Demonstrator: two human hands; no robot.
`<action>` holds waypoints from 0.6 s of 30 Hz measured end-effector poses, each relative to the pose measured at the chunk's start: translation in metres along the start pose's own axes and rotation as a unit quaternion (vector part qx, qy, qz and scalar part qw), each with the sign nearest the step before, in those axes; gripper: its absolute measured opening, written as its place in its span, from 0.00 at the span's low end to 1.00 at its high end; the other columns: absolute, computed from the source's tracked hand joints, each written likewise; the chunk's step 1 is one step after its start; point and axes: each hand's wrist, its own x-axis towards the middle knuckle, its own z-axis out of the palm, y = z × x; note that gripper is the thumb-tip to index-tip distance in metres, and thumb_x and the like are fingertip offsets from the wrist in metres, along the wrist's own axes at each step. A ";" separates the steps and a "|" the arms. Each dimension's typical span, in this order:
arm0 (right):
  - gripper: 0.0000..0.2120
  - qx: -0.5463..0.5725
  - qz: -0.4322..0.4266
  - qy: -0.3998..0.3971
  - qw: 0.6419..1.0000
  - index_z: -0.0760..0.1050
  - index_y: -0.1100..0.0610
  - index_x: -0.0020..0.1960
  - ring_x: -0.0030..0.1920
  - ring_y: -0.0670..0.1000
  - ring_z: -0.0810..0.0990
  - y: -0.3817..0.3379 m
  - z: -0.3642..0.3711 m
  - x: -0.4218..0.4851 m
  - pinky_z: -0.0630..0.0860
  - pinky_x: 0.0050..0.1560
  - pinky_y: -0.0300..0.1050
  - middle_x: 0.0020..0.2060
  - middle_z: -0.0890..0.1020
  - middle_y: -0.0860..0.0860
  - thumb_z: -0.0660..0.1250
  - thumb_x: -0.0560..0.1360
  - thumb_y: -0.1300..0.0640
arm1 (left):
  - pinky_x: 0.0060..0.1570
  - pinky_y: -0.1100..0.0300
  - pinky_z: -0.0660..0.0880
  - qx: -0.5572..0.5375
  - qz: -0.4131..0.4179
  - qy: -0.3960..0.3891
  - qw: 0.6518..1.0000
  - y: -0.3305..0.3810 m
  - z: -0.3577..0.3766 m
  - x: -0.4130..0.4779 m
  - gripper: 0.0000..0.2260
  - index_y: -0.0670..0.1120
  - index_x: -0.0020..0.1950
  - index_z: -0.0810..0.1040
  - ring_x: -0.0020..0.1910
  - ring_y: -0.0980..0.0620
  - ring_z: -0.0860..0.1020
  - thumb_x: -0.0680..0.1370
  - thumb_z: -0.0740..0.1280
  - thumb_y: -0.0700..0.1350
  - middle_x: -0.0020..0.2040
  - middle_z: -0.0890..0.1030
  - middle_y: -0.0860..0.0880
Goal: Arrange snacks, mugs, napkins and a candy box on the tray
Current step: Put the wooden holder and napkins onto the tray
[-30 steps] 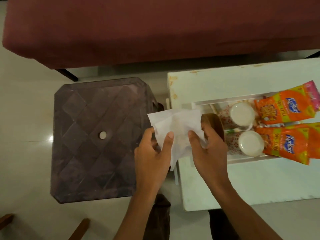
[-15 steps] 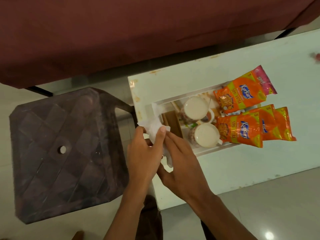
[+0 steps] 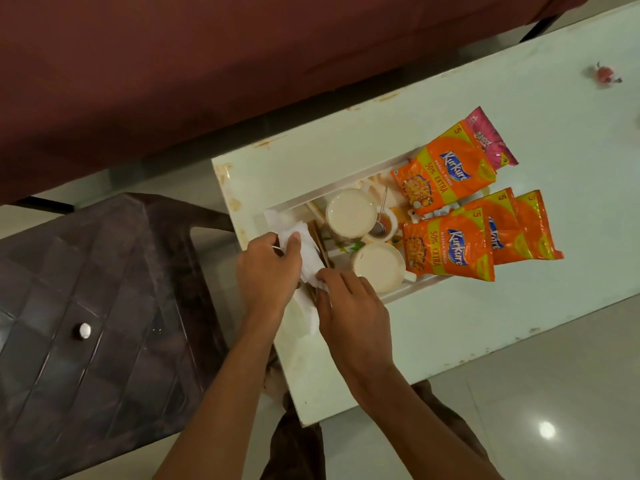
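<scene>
A white tray [image 3: 420, 284] lies on the pale table [image 3: 485, 323]. In it stand two mugs, one farther [image 3: 350, 213] and one nearer [image 3: 379, 266], both seen from above. Orange snack packets [image 3: 448, 244] and a pink packet [image 3: 490, 140] overlap the tray's right end. At the tray's left end a brown holder [image 3: 320, 242] is partly covered by a white napkin [image 3: 306, 252]. My left hand [image 3: 268, 268] pinches the napkin's upper part. My right hand [image 3: 353, 310] grips its lower part. No candy box is identifiable.
A dark plastic stool [image 3: 100, 323] stands left of the table, with a small white cap [image 3: 84, 330] at its centre. A maroon sofa [image 3: 207, 64] runs along the far side. A small pink wrapped thing [image 3: 604, 74] lies at the table's far right.
The napkin, spread wide between both hands a second ago, is now folded smaller and lowered onto the tray's left end. The view has swung right, and the stool has slid left in the frame.
</scene>
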 end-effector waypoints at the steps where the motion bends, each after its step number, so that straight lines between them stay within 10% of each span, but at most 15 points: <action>1: 0.14 0.007 0.003 -0.007 1.000 0.80 0.58 0.52 0.42 0.55 0.83 0.001 0.003 0.001 0.82 0.36 0.47 0.45 0.85 0.55 0.77 0.68 0.61 | 0.48 0.47 0.83 0.011 -0.002 -0.006 1.000 -0.001 0.003 0.003 0.17 0.44 0.53 0.81 0.46 0.46 0.83 0.79 0.64 0.57 0.49 0.84 0.46; 18: 0.12 0.031 0.027 -0.032 0.999 0.79 0.57 0.57 0.44 0.53 0.83 0.011 0.012 -0.011 0.82 0.41 0.44 0.49 0.84 0.53 0.71 0.74 0.57 | 0.25 0.71 0.75 -0.042 -0.013 -0.041 0.998 -0.034 -0.005 -0.005 0.13 0.48 0.49 0.77 0.27 0.62 0.82 0.80 0.64 0.57 0.36 0.84 0.52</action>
